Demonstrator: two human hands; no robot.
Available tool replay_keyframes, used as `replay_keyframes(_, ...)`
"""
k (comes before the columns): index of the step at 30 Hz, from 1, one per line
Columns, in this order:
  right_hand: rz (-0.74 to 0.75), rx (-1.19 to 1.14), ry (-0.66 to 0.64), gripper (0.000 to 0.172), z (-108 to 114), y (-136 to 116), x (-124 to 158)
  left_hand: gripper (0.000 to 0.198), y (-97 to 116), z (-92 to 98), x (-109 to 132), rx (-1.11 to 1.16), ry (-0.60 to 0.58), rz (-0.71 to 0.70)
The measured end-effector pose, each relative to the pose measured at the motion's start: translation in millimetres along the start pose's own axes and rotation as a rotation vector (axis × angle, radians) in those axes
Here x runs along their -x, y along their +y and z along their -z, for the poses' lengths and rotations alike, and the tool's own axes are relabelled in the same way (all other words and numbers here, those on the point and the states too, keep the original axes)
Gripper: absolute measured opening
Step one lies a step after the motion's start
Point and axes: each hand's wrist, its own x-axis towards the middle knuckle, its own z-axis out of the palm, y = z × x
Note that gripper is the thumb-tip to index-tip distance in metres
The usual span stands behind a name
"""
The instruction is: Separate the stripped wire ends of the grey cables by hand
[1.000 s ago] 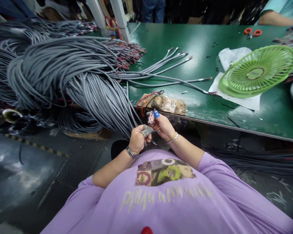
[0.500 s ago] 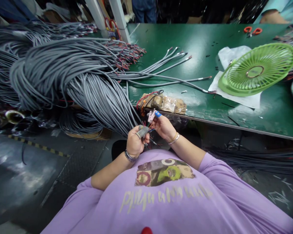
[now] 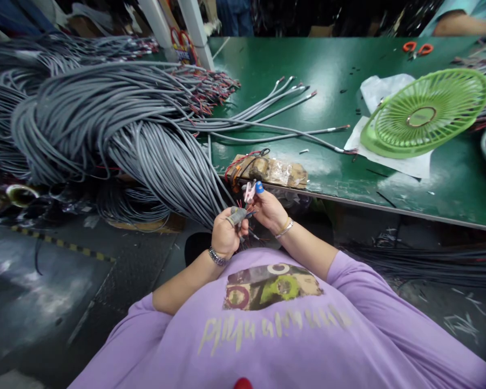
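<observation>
Grey cable end [image 3: 237, 217] sits clenched in my left hand [image 3: 225, 236] just below the table edge [image 3: 368, 203], my right hand [image 3: 270, 212] pinching a small pink tool [image 3: 249, 191] against its wires [image 3: 239, 205], with open floor [image 3: 65, 281] to my left.

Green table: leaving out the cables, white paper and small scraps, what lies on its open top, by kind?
Green fan grille: 1
Orange-handled scissors: 1
Brown taped bundle: 1
Total: 3
</observation>
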Motion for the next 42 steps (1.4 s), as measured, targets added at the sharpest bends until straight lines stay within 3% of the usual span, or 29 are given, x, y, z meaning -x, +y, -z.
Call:
replay_keyframes(11, -0.167, 0.001, -0.073, 0.044, 3, -6, 4, 0.025, -3, 4.7, 9, -0.056, -0.026, -0.101)
replay_keyframes(17, -0.029, 0.04, -0.077, 0.028, 8, -2, 1, 0.028, 3, 0.7, 10, -0.034, 0.035, -0.151)
replay_keyframes(24, 0.047, 0.097, -0.098, 0.045, 13, 4, -6, 0.025, 1, -4.6, 3, -0.044, 0.052, -0.135)
replay_keyframes(32, -0.134, 0.034, -0.065, 0.051, 5, 2, -14, 0.024, -5, -2.4, 1, -0.056, 0.046, -0.125)
replay_keyframes(37, -0.115, -0.073, 0.023, 0.044, 1, 5, -15, 0.023, -8, 0.0, 1, -0.069, 0.032, -0.112)
replay_keyframes(42, -0.136, -0.09, -0.038, 0.052, 3, 6, -9, 0.023, -9, 2.1, 3, -0.062, 0.039, -0.133)
